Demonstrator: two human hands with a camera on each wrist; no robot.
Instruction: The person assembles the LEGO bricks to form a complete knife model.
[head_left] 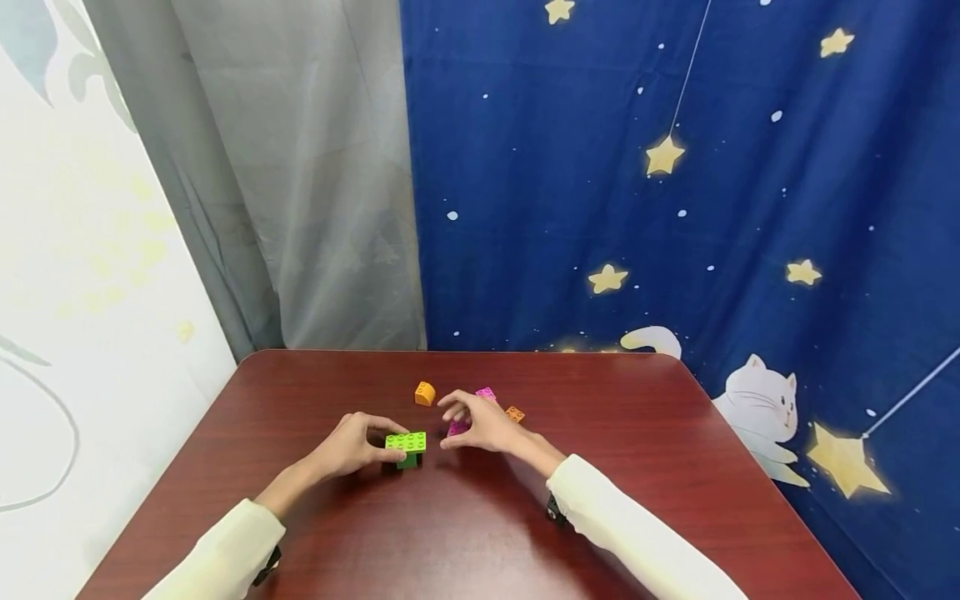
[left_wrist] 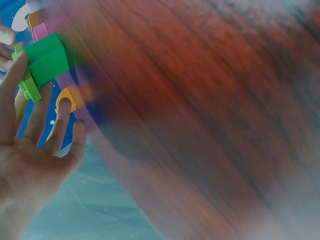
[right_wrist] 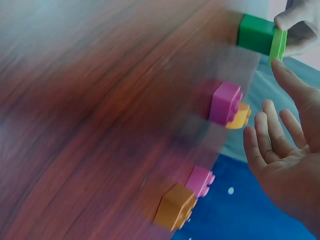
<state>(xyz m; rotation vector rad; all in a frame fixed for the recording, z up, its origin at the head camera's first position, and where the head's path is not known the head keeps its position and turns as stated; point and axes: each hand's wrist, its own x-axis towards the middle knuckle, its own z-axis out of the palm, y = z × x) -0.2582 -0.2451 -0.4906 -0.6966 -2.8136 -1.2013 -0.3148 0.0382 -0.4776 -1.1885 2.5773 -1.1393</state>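
My left hand [head_left: 347, 447] pinches a flat lime-green studded toy brick [head_left: 415, 442] between thumb and fingers. Under it sits a darker green block [head_left: 407, 462]; in the left wrist view the green block [left_wrist: 47, 59] joins the lime piece's underside. My right hand [head_left: 486, 425] hovers just right of these, fingers apart and loosely bent, holding nothing. Partly covered by that hand in the head view, a magenta brick [head_left: 455, 429] stands on the table; the right wrist view shows the magenta brick [right_wrist: 225, 103] apart from the fingers.
Behind the hands lies a rounded yellow-orange brick [head_left: 424, 393]. A pink brick [head_left: 486, 392] and an orange-brown brick [head_left: 514, 413] stand beyond the right hand. The dark red wooden table [head_left: 465, 533] ends at a grey curtain [head_left: 345, 208] and a blue starry curtain [head_left: 525, 208].
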